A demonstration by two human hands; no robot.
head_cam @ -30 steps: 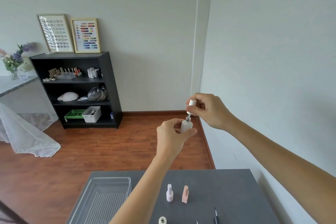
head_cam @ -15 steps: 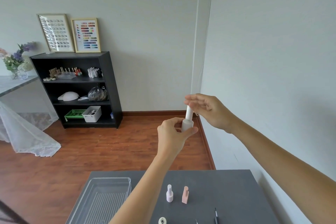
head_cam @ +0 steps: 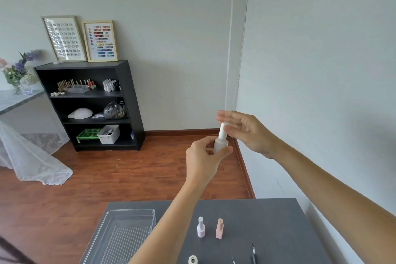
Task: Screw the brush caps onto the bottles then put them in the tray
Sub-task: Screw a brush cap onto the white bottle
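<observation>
Single head-worn wide-angle cam, looking fwd and slightly down. Near field: far part of the desk [head_cam: 267, 216] along bottom edge, both forearms reaching up from below. Far field: floor, room corner, black shelf unit [head_cam: 128, 100] at left. No second view, so no overlap.
</observation>
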